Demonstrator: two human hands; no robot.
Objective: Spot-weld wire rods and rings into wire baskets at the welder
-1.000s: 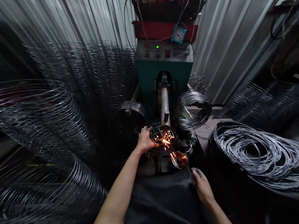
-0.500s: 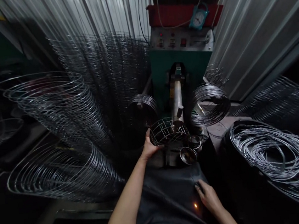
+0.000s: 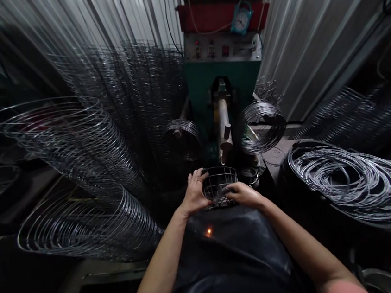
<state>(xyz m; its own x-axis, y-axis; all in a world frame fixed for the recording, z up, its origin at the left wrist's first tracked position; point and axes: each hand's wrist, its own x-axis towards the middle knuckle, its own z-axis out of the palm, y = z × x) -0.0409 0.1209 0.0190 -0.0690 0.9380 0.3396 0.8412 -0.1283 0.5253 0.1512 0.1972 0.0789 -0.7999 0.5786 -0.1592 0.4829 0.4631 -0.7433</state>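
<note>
A small round wire basket [image 3: 219,171] with a grid wall is between my two hands, just below and in front of the tip of a metal welding arm [image 3: 224,127]. My left hand [image 3: 194,193] is closed on the basket's left side, thumb and fingers apart around its wires. At the front right of the basket, my right hand [image 3: 244,193] is bent inward, its dark-tipped fingers closed at the wires. Whether a thin piece of wire is also in those fingers cannot be made out. A glowing orange spark [image 3: 209,231] shows over the dark apron [image 3: 237,249] on my lap.
The green machine [image 3: 222,69] stands ahead with switches and a blue clock [image 3: 241,19]. Wire coils [image 3: 263,125] flank its arm. Tall stacks of wire rings [image 3: 76,145] rise at left. A black tub holding loose wire hoops [image 3: 345,172] sits at right.
The basket has come off the welding arm, toward me. My right hand has risen from over the apron, where it held a thin piece, to the basket. My left hand stays on the basket.
</note>
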